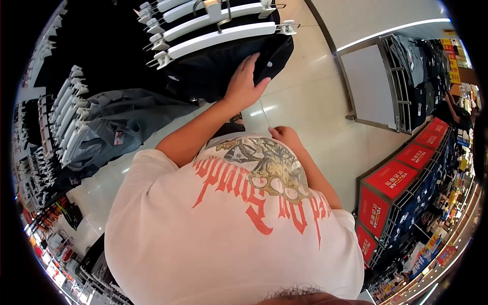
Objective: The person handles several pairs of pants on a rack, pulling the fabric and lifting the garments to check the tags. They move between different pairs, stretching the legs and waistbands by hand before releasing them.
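My left hand (246,85) lies flat, fingers apart, against the front pair of black trousers (203,63). The trousers hang from a white clip hanger (229,39), and several more such hangers stand in a row behind it. Close in front of my printed white T-shirt, my right hand (286,136) is held low with its fingers curled in. Whatever those fingers hold, if anything, is hidden.
Grey garments (119,114) hang on white hangers at the left. On the right stand a rack with a white end panel (368,84) and a display with red signs (389,178). Pale floor tiles (305,101) run between them.
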`<action>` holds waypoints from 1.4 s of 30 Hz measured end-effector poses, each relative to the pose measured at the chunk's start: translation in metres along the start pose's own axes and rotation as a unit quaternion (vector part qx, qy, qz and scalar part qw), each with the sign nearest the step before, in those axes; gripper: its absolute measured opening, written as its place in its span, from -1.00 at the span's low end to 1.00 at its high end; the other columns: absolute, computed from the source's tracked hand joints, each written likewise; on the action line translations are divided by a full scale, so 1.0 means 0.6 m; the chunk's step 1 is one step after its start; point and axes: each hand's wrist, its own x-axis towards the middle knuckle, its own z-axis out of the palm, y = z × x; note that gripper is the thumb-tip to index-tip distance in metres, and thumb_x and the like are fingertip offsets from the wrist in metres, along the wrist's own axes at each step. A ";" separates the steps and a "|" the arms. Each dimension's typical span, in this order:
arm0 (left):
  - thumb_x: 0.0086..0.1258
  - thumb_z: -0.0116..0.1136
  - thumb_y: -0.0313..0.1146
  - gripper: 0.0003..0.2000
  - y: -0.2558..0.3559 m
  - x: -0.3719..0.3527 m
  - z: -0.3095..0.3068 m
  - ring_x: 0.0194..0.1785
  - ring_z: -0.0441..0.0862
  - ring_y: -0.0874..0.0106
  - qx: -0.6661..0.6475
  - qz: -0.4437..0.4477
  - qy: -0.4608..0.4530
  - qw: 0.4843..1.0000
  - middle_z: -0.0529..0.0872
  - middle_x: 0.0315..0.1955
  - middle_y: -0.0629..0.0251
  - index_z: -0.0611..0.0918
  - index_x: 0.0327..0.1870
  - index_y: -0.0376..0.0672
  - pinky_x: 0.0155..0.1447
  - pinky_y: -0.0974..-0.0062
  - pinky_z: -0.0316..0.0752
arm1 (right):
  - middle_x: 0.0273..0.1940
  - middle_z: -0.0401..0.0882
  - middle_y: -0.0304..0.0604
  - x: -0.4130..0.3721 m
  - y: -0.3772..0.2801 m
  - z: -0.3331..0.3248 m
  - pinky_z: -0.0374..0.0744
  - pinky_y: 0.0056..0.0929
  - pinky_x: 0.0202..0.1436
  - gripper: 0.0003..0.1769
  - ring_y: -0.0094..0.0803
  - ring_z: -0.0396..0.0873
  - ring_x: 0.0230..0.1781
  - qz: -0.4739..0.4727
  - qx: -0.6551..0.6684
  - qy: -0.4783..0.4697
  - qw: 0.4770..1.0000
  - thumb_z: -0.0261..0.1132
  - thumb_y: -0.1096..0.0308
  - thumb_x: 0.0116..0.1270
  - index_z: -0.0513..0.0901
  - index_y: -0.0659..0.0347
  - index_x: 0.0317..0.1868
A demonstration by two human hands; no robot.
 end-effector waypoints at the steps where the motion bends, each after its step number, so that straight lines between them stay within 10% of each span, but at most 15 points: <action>1: 0.31 0.36 -0.26 -0.29 -0.002 0.008 0.005 0.36 0.45 -0.08 -0.004 -0.021 -0.024 0.999 0.46 0.36 -0.07 0.33 0.45 -0.28 0.41 0.20 0.40 | -0.40 0.76 0.01 0.014 -0.022 -0.021 0.62 -0.29 -0.21 -0.49 -0.28 0.70 -0.41 0.008 0.033 0.003 0.999 0.24 -0.01 0.49 0.75 0.37 -0.09; 5: 0.33 0.33 -0.26 -0.37 0.010 0.025 0.009 0.32 0.50 -0.05 -0.015 -0.048 -0.044 0.998 0.51 0.32 -0.06 0.41 0.41 -0.22 0.37 0.20 0.44 | -0.41 0.68 -0.20 0.076 -0.087 -0.092 0.57 -0.50 -0.22 -0.37 -0.52 0.60 -0.38 -0.078 0.099 0.154 0.980 0.40 0.17 0.43 0.49 0.45 0.33; 11: 0.39 0.27 -0.33 -0.63 0.037 0.028 0.036 0.09 0.67 -0.01 -0.016 -0.082 0.009 0.996 0.68 0.08 -0.02 0.61 0.17 -0.26 0.16 0.24 0.57 | 0.31 0.36 0.08 0.142 -0.197 -0.207 0.47 -0.23 0.26 -0.17 -0.14 0.45 0.21 -0.341 0.037 0.327 0.880 0.45 0.32 0.30 0.27 0.35 0.49; 18: 0.52 0.23 -0.32 -0.81 0.092 0.018 0.096 -0.45 0.59 0.59 -0.088 -0.262 0.070 0.958 0.71 -0.52 0.31 0.70 -0.14 -0.29 -0.32 0.52 0.51 | 0.00 0.62 0.00 0.205 -0.191 -0.309 0.49 -0.26 0.22 -0.67 -0.10 0.53 0.08 -0.429 0.124 0.092 0.890 0.34 0.42 0.35 0.61 0.28 0.10; 29: 0.54 0.24 -0.34 -0.78 0.175 -0.038 0.129 -0.35 0.44 0.72 -0.170 -0.380 0.295 0.860 0.65 -0.48 0.51 0.74 -0.28 -0.31 -0.23 0.65 0.37 | -0.16 0.62 -0.06 0.182 -0.160 -0.317 0.63 -0.30 -0.11 -0.58 -0.18 0.67 -0.16 -0.531 0.003 -0.162 0.832 0.54 0.16 0.20 0.66 0.26 -0.08; 34: 0.55 0.22 -0.34 -0.79 0.196 -0.042 0.129 -0.37 0.36 0.72 -0.170 -0.393 0.291 0.856 0.59 -0.48 0.57 0.75 -0.22 -0.31 -0.26 0.66 0.30 | -0.36 0.71 -0.03 0.220 -0.147 -0.268 0.61 -0.29 -0.20 -0.58 -0.17 0.67 -0.36 -0.377 -0.006 -0.343 0.860 0.55 0.18 0.15 0.69 0.34 -0.14; 42: 0.53 0.24 -0.29 -0.76 0.164 -0.051 0.102 -0.35 0.50 0.69 -0.174 -0.382 0.238 0.876 0.72 -0.43 0.46 0.75 -0.13 -0.34 -0.24 0.64 0.41 | -0.36 0.72 0.00 0.213 -0.173 -0.292 0.62 -0.30 -0.25 -0.79 -0.18 0.69 -0.39 -0.414 -0.039 -0.227 0.881 0.45 0.34 0.28 0.74 0.25 -0.13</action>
